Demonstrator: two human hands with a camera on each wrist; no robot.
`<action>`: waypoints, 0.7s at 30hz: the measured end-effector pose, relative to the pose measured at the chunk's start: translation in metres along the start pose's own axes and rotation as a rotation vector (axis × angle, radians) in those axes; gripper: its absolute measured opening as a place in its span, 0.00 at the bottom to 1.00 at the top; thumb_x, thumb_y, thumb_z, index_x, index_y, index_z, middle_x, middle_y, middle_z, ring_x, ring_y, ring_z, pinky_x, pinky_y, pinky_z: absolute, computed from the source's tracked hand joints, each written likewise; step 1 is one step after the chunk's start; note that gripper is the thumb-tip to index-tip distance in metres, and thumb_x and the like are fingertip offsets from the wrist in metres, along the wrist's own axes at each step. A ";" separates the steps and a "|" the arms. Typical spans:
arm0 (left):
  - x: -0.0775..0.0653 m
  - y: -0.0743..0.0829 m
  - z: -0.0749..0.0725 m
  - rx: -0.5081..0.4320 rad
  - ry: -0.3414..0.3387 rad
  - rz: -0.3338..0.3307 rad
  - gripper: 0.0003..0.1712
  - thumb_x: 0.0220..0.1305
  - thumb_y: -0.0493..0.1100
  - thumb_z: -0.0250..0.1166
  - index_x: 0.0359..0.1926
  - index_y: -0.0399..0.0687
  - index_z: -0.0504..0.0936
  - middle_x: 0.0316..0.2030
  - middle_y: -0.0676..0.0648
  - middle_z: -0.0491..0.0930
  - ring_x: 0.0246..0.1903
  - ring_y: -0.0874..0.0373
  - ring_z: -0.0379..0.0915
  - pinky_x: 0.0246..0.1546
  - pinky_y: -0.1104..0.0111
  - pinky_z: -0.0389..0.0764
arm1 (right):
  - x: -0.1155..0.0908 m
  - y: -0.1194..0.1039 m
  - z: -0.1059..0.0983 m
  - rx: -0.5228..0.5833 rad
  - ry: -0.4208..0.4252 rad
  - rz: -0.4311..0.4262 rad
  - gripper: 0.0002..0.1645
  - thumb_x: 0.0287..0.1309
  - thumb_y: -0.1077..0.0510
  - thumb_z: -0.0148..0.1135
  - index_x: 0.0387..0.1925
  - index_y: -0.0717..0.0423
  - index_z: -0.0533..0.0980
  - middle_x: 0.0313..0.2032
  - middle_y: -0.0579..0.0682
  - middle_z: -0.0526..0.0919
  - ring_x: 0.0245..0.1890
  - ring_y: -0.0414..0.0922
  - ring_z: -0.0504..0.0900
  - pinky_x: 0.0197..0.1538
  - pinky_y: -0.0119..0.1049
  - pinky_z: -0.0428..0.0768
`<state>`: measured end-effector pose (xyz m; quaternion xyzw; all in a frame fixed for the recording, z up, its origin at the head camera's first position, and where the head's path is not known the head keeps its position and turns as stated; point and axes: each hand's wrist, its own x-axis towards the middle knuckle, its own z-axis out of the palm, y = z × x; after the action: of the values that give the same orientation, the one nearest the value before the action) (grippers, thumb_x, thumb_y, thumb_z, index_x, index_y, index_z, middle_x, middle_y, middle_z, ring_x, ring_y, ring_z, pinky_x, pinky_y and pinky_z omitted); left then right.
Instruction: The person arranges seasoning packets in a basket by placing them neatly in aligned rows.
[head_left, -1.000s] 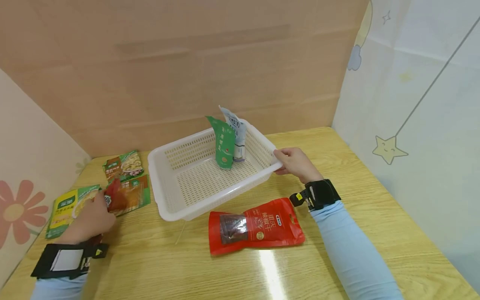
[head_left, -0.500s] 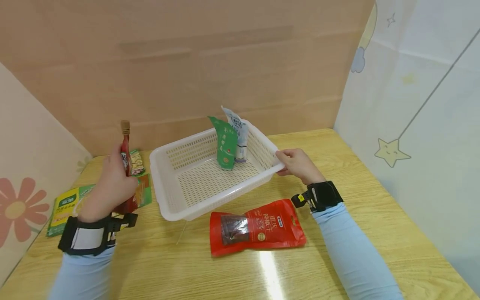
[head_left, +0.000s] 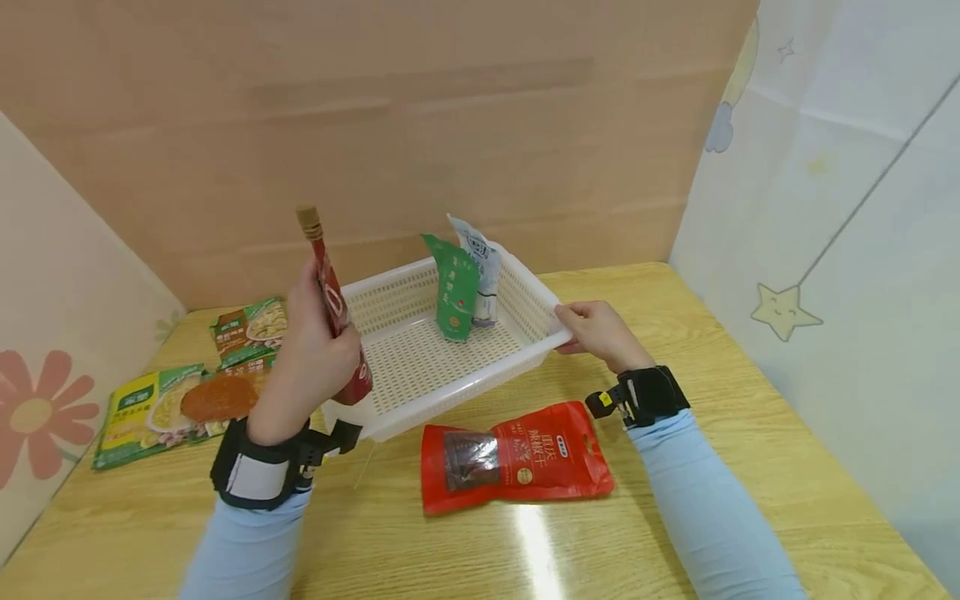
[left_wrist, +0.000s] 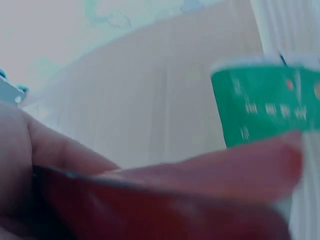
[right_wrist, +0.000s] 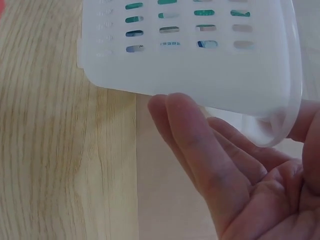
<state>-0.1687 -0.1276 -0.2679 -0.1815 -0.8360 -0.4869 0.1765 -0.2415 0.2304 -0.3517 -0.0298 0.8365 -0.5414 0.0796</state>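
Red with a tan cap, a bottle [head_left: 334, 302] leans in the person's left hand [head_left: 307, 358], fingers curled round it, by the left end of the white basket [head_left: 468, 385]; whether over it I can't tell. The right hand [head_left: 596, 333] pinches the basket's right rim. Inside stand a green packet [head_left: 455, 296] and a pale one; a red bag [head_left: 517, 458] lies nearer me.
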 end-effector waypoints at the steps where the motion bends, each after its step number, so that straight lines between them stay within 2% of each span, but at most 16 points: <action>1: -0.002 0.004 0.003 -0.031 -0.002 0.007 0.47 0.54 0.21 0.49 0.75 0.44 0.47 0.44 0.40 0.56 0.42 0.47 0.55 0.37 0.53 0.58 | 0.000 0.000 0.000 -0.011 0.003 -0.001 0.28 0.75 0.51 0.51 0.63 0.70 0.70 0.52 0.68 0.78 0.39 0.54 0.85 0.43 0.41 0.85; 4: -0.008 0.013 0.012 -0.088 -0.004 0.003 0.47 0.56 0.22 0.51 0.74 0.47 0.47 0.48 0.40 0.55 0.44 0.48 0.55 0.38 0.54 0.60 | -0.003 -0.002 -0.002 -0.072 0.029 -0.017 0.28 0.74 0.50 0.52 0.63 0.69 0.71 0.52 0.67 0.78 0.41 0.55 0.83 0.45 0.43 0.84; 5: -0.010 0.015 0.015 -0.097 -0.006 -0.002 0.46 0.56 0.23 0.51 0.74 0.48 0.48 0.47 0.39 0.54 0.41 0.48 0.55 0.37 0.55 0.60 | -0.004 -0.003 -0.002 -0.102 0.045 -0.026 0.29 0.74 0.50 0.52 0.63 0.68 0.71 0.52 0.66 0.79 0.42 0.55 0.83 0.46 0.44 0.84; 8: -0.016 0.022 0.022 -0.133 -0.038 -0.059 0.46 0.59 0.26 0.53 0.74 0.51 0.46 0.52 0.38 0.54 0.43 0.47 0.58 0.40 0.56 0.64 | -0.010 -0.012 -0.006 -0.211 0.109 -0.065 0.31 0.74 0.47 0.51 0.65 0.66 0.70 0.55 0.65 0.78 0.46 0.56 0.82 0.49 0.48 0.83; 12: -0.021 0.028 0.031 -0.195 -0.086 -0.100 0.48 0.61 0.28 0.55 0.76 0.53 0.43 0.57 0.39 0.55 0.50 0.43 0.61 0.48 0.53 0.67 | -0.027 -0.033 -0.008 -0.316 0.204 -0.152 0.31 0.74 0.46 0.50 0.67 0.63 0.70 0.59 0.63 0.77 0.53 0.58 0.80 0.52 0.52 0.80; 14: -0.022 0.029 0.035 -0.220 -0.089 -0.091 0.48 0.61 0.28 0.55 0.76 0.52 0.43 0.57 0.40 0.56 0.51 0.42 0.61 0.49 0.53 0.68 | -0.036 -0.045 -0.004 -0.333 0.219 -0.214 0.30 0.73 0.47 0.52 0.66 0.63 0.71 0.58 0.62 0.78 0.55 0.58 0.79 0.53 0.53 0.80; 17: -0.025 0.031 0.041 -0.250 -0.080 -0.077 0.48 0.59 0.27 0.56 0.76 0.52 0.45 0.56 0.40 0.57 0.52 0.43 0.61 0.49 0.54 0.68 | -0.049 -0.062 0.007 -0.336 0.180 -0.305 0.27 0.72 0.50 0.55 0.65 0.62 0.72 0.56 0.60 0.80 0.53 0.56 0.80 0.52 0.51 0.81; 21: -0.027 0.033 0.046 -0.286 -0.067 -0.069 0.49 0.59 0.28 0.58 0.75 0.52 0.45 0.52 0.40 0.60 0.50 0.47 0.62 0.47 0.55 0.69 | -0.065 -0.080 0.027 -0.318 0.037 -0.406 0.27 0.70 0.54 0.60 0.65 0.63 0.72 0.58 0.58 0.79 0.53 0.52 0.81 0.52 0.47 0.81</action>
<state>-0.1353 -0.0753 -0.2775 -0.1921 -0.7693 -0.6004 0.1043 -0.1760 0.1819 -0.2830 -0.1994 0.8894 -0.4082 -0.0516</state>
